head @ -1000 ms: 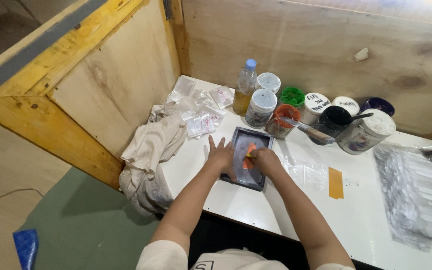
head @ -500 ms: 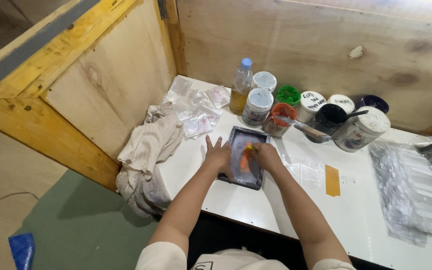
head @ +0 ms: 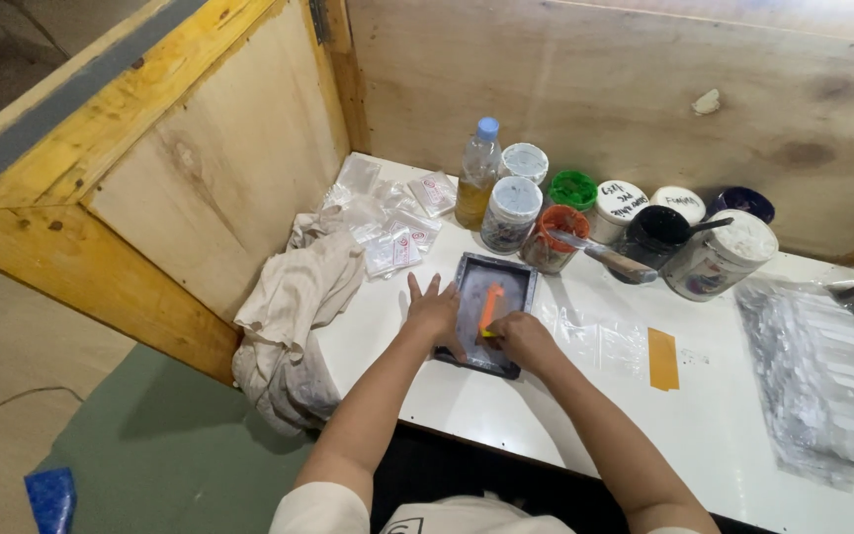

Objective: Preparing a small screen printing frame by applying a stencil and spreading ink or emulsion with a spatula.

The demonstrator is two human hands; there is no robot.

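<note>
Left hand [head: 432, 311] lies spread flat on the dark frame [head: 491, 311]; right hand [head: 521, 339] pinches an orange squeegee [head: 488, 308]. Beyond them stand lidded paint jars [head: 512, 213].

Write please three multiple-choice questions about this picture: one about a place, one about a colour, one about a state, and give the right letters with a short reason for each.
1. Where does the small dark frame lie?
A. on the white table, in front of the jars
B. on the green floor
C. on top of the cloth

2. What colour is the tool that the right hand holds?
A. blue
B. orange
C. white

3. How is the left hand placed?
A. closed into a fist in the air
B. wrapped around the bottle
C. flat, fingers spread, on the frame's left edge

Answers:
1 A: the frame rests on the table top, near the row of jars.
2 B: an orange strip shows above the right hand, over the frame.
3 C: the palm presses down with fingers apart at the frame's left side.
</note>
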